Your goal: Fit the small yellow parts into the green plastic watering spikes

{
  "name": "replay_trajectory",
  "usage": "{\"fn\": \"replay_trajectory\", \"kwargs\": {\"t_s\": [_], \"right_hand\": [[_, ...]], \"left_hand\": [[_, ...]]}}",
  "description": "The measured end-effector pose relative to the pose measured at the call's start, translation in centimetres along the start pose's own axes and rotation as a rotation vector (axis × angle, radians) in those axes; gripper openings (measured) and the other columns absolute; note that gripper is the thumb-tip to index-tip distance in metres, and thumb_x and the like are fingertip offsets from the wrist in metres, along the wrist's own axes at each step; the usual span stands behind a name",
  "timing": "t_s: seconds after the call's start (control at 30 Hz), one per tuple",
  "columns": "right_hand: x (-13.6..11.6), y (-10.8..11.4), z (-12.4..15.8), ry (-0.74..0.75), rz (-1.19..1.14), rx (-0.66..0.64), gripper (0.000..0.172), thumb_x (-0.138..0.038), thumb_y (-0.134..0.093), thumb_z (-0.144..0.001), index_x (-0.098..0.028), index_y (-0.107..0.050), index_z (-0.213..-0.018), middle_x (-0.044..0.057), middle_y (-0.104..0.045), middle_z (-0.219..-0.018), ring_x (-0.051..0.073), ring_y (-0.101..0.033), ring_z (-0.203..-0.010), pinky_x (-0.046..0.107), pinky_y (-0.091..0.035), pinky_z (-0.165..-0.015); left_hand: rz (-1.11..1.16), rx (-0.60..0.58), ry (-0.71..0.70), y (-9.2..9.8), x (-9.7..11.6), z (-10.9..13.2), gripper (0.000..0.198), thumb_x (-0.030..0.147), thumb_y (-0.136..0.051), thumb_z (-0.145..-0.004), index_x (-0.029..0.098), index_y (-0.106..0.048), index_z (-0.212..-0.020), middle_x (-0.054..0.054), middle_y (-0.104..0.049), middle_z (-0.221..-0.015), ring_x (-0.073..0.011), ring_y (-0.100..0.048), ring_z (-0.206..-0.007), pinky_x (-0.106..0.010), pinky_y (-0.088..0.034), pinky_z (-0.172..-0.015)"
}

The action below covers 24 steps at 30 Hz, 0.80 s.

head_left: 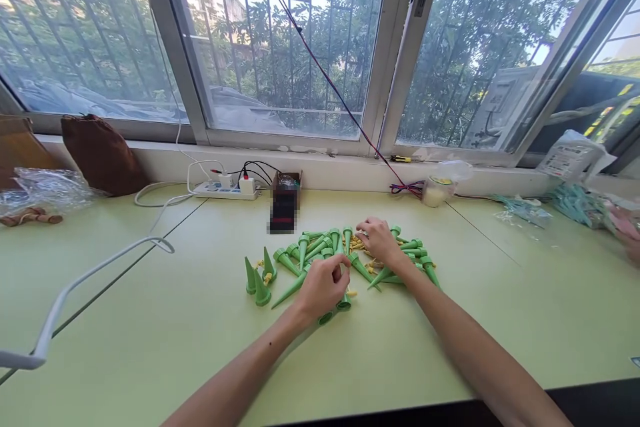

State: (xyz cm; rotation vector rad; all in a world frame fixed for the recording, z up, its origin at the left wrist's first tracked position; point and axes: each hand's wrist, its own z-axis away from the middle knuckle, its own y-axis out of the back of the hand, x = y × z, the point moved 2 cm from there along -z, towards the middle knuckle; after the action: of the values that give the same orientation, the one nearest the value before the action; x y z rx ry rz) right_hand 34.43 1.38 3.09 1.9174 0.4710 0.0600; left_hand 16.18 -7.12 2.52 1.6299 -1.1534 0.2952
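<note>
Many green cone-shaped spikes (287, 290) with ridged caps lie in a loose pile before me. Small yellow plastic pieces (356, 244) are heaped among them. My left hand (323, 285) is over the near side of the pile, thumb and fingers curled together; what they hold, if anything, is hidden. Close below it, green open-ended parts (343, 305) show. My right hand (379, 240) reaches to the back of the pile beside the yellow pieces, fingers bent in a pinch whose content is too small to tell. Three green cones (261, 290) stand upright at the left, with yellow pieces by them.
A small box (285, 203), partly blurred out, and a white power strip (225, 190) are at the back. A white cable arm (90, 273) crosses the left side. A jar (437, 191) and plastic packets (525, 210) lie at the back right, a brown bag (103, 157) at the left.
</note>
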Motion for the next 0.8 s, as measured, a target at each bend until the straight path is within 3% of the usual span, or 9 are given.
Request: {"fn": "replay_trajectory", "kwargs": {"t_s": [0.27, 0.4, 0.5, 0.63, 0.8], "right_hand": [[-0.1, -0.7, -0.3, 0.014, -0.015, -0.009, 0.017, -0.010, -0.060, -0.093, -0.015, -0.075, -0.087, 0.009, -0.069, -0.090, 0.021, -0.062, -0.087, 0.030, -0.038, -0.082], [-0.3, -0.1, 0.4, 0.020, -0.020, 0.049, 0.017, -0.008, -0.057, -0.094, -0.014, -0.071, -0.087, 0.009, -0.068, -0.090, 0.023, -0.061, -0.091, 0.031, -0.039, -0.084], [-0.9, 0.6, 1.6, 0.037, -0.040, 0.134, 0.017, -0.012, -0.051, -0.098, -0.015, -0.066, -0.092, 0.010, -0.065, -0.095, 0.024, -0.058, -0.095, 0.032, -0.041, -0.087], [-2.1, 1.5, 4.5, 0.195, -0.240, 0.402, 0.016, -0.015, -0.046, -0.100, -0.018, -0.059, -0.090, 0.009, -0.064, -0.090, 0.024, -0.058, -0.089, 0.036, -0.046, -0.083], [-2.9, 1.4, 7.7, 0.302, -0.491, 0.387, 0.012, -0.016, -0.043, -0.103, -0.021, -0.054, -0.103, 0.010, -0.068, -0.105, 0.022, -0.066, -0.100, 0.036, -0.052, -0.086]], "left_hand": [[0.002, -0.022, 0.004, -0.1, 0.1, 0.2, 0.016, 0.018, -0.051, -0.085, 0.017, -0.067, -0.083, 0.008, -0.040, -0.050, -0.0094, -0.036, -0.047, -0.023, -0.028, -0.053], [0.003, -0.026, -0.005, -0.2, 0.2, 0.2, 0.016, 0.018, -0.051, -0.086, 0.018, -0.066, -0.082, 0.008, -0.039, -0.049, -0.0098, -0.036, -0.047, -0.023, -0.028, -0.053], [0.006, -0.015, 0.001, -0.2, 0.4, 0.3, 0.016, 0.018, -0.050, -0.086, 0.018, -0.066, -0.083, 0.008, -0.040, -0.050, -0.0102, -0.037, -0.047, -0.024, -0.029, -0.054], [-0.004, 0.016, 0.000, -0.1, 0.5, 0.2, 0.016, 0.018, -0.049, -0.087, 0.019, -0.066, -0.085, 0.006, -0.047, -0.052, -0.0113, -0.043, -0.049, -0.024, -0.031, -0.055], [-0.037, 0.025, -0.029, -0.1, 0.3, 0.1, 0.016, 0.017, -0.051, -0.087, 0.020, -0.066, -0.087, 0.003, -0.059, -0.059, -0.0124, -0.050, -0.053, -0.024, -0.036, -0.058]]}}
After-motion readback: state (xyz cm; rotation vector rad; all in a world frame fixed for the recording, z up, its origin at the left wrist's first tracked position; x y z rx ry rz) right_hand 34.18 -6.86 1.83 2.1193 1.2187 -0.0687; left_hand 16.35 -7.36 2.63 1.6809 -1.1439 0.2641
